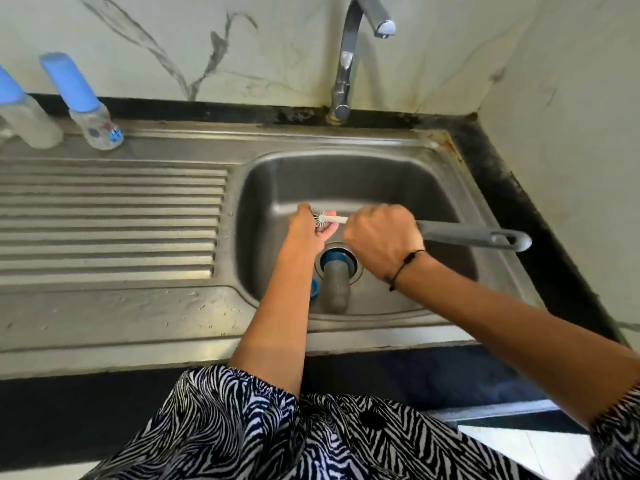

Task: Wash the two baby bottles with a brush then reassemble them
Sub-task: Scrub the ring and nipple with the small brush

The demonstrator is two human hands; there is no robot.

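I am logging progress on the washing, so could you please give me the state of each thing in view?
Tap: off, no water running.
Brush: held by right hand, head against a small part in left hand.
Bottle in basin: lying down, uncapped.
Two capped bottles: upright on the sink ledge.

Left hand hides whatever the brush scrubs.

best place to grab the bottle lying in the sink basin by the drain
Take the bottle around its clear body, reaching down from above with fingers across its width. It lies on its side, its blue-ringed end toward the drain and its other end toward the near wall of the sink, so the long rounded sides look free to grip.
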